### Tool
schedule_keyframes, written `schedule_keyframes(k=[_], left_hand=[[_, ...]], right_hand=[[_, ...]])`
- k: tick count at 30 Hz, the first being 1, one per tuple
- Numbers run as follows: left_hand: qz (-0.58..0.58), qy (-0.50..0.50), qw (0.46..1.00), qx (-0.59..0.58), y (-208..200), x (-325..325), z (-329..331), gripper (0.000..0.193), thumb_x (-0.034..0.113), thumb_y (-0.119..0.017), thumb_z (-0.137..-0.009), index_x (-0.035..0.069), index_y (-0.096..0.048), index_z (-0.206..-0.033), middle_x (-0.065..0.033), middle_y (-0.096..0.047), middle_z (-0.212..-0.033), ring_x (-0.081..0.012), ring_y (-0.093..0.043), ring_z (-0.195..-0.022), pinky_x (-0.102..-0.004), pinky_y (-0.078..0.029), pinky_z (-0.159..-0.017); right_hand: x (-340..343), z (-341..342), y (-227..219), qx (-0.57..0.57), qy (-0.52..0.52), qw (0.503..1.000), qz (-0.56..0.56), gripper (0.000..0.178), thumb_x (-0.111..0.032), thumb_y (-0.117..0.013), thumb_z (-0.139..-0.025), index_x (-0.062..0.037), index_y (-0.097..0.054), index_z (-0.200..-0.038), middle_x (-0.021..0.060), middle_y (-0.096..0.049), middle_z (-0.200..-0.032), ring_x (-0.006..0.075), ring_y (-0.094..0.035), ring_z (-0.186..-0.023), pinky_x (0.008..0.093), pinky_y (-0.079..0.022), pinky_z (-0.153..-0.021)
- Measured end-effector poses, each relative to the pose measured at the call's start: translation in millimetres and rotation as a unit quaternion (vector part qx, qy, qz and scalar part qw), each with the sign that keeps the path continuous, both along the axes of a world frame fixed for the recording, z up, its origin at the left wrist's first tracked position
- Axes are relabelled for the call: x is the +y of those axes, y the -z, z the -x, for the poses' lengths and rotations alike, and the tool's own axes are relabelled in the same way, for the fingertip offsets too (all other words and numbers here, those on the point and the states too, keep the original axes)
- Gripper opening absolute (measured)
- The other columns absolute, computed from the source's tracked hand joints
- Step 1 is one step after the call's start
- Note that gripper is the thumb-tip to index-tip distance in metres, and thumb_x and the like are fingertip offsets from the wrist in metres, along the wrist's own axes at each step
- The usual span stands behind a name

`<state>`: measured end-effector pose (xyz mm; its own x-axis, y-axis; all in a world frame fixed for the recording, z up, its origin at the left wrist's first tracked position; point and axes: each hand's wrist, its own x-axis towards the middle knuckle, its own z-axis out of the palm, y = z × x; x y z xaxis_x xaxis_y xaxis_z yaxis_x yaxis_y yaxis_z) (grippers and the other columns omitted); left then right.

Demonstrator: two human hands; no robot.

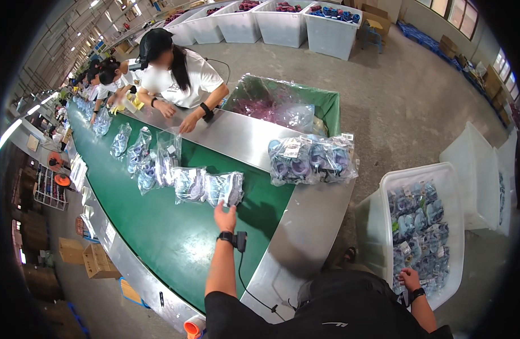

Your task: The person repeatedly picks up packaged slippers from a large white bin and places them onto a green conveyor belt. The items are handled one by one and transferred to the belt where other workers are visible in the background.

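My left hand (226, 218) reaches over the green conveyor belt (169, 243), its fingers closed on the lower edge of a clear plastic bag of light blue and grey shoes (225, 188). Beside that bag lies another pair of bagged shoes (190, 185). Low on the right, my right hand (408, 279) hangs at the white bin (455, 237), its fingers loosely bent and apart with nothing visible in them. Rows of bagged shoes (418, 220) fill the bin. More bagged shoes (311, 159) rest on the metal table end (311, 217).
Across the belt, a co-worker (186, 76) handles a bagged pair (168, 158). A green-lined container (328, 104) with plastic bags stands behind the metal ledge. White bins (333, 37) of shoes line the back. An orange cup-like object (194, 326) sits at the near edge.
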<state>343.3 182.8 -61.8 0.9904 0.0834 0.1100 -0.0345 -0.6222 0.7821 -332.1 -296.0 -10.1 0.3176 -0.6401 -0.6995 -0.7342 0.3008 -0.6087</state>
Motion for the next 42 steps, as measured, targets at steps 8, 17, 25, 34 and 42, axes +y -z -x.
schedule_keyframes(k=[8, 17, 25, 34, 42], left_hand=[[0.005, -0.136, 0.988, 0.077, 35, 31, -95, 0.072, 0.038, -0.071, -0.082, -0.012, -0.051, -0.128, -0.0294, -0.059, -0.122, -0.0387, -0.06, -0.108, -0.0422, -0.053, -0.081], [0.176, -0.074, 0.924, 0.332, 49, 26, -85, 0.077, 0.025, -0.078, -0.078, -0.014, -0.04, -0.133, -0.009, -0.06, -0.07, -0.0174, -0.054, -0.048, -0.0308, -0.037, -0.036], [0.278, 0.052, 0.937, 0.205, 47, -9, 37, 0.067, 0.001, -0.077, -0.073, -0.004, -0.039, -0.128, -0.0128, -0.059, -0.098, -0.0194, -0.059, -0.071, -0.0285, -0.051, -0.056], [0.272, 0.122, 0.946, 0.124, -10, -15, 194, 0.062, -0.005, -0.063, -0.082, -0.002, -0.043, -0.14, -0.0121, -0.054, -0.134, -0.0194, -0.055, -0.116, -0.0344, -0.048, -0.097], [0.387, -0.013, 0.834, 0.393, -15, -8, 182, 0.082, 0.043, -0.066, -0.088, 0.02, -0.02, -0.152, -0.021, -0.039, -0.14, -0.0367, -0.05, -0.118, -0.0555, -0.049, -0.085]], right_hand=[[32, 2, -28, 0.062, -0.033, 0.997, 0.03, 0.027, -0.014, -0.063, -0.087, 0.0025, -0.061, -0.109, 0.0082, -0.067, -0.083, 0.0147, -0.067, -0.07, 0.0273, -0.052, -0.056], [44, 3, -30, 0.046, 0.018, 0.998, -0.026, 0.029, -0.013, -0.063, -0.088, 0.0025, -0.06, -0.112, 0.0073, -0.067, -0.084, 0.0138, -0.066, -0.069, 0.0261, -0.051, -0.056], [32, -17, -21, 0.047, -0.04, 0.998, -0.025, 0.029, -0.015, -0.062, -0.091, 0.001, -0.059, -0.115, 0.0072, -0.067, -0.089, 0.0136, -0.066, -0.073, 0.026, -0.052, -0.059], [21, -21, -3, 0.029, -0.092, 0.995, -0.003, 0.034, -0.022, -0.065, -0.089, 0.0025, -0.062, -0.112, 0.0069, -0.068, -0.083, 0.0138, -0.067, -0.072, 0.0276, -0.052, -0.062], [-6, -67, -1, -0.024, -0.158, 0.984, 0.073, 0.032, -0.023, -0.065, -0.087, 0.0007, -0.063, -0.109, 0.0073, -0.068, -0.078, 0.0133, -0.065, -0.07, 0.0285, -0.05, -0.064]])
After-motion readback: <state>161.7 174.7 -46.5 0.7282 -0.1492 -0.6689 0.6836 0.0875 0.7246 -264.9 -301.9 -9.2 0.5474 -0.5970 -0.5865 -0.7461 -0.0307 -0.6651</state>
